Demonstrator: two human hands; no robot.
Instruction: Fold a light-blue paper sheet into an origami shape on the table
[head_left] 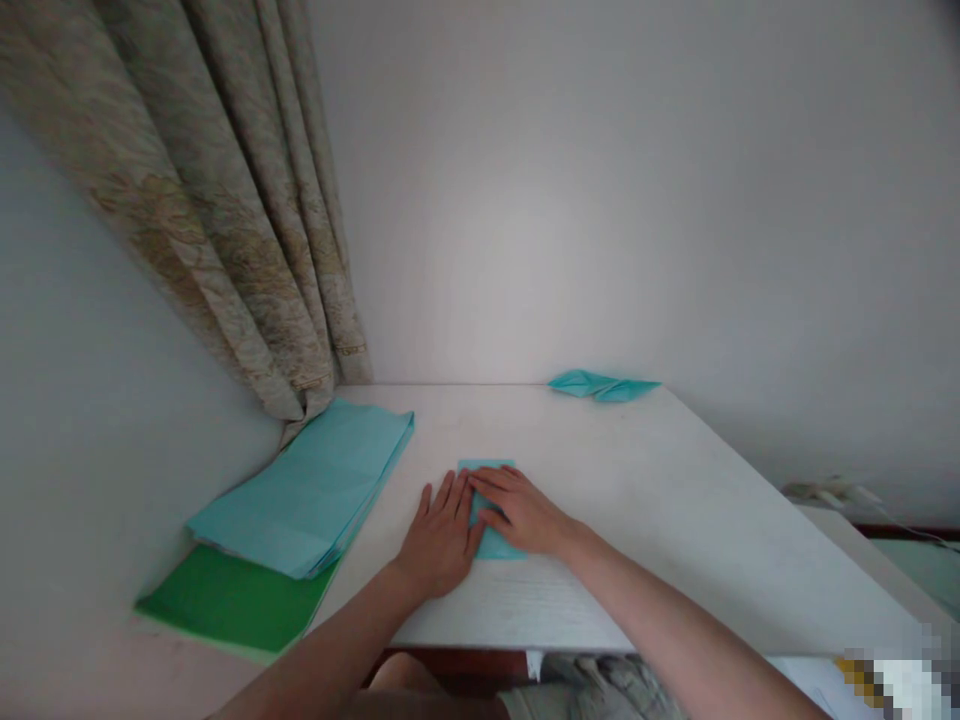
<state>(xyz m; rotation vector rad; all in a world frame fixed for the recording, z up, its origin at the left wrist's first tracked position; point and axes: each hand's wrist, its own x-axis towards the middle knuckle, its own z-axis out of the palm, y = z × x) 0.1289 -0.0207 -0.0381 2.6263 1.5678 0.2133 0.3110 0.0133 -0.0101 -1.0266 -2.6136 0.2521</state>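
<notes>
A small folded piece of teal paper (487, 470) lies on the white table (675, 520) in front of me. My left hand (439, 540) lies flat beside its left edge, fingers stretched out and touching the paper. My right hand (521, 512) rests on top of the paper, fingers extended and pressing it down. Most of the paper is hidden under the two hands.
A stack of light blue paper sheets (307, 490) lies at the left over a green sheet (225, 600). Folded teal paper shapes (604, 385) sit at the table's far edge by the wall. A patterned curtain (247, 230) hangs at the left.
</notes>
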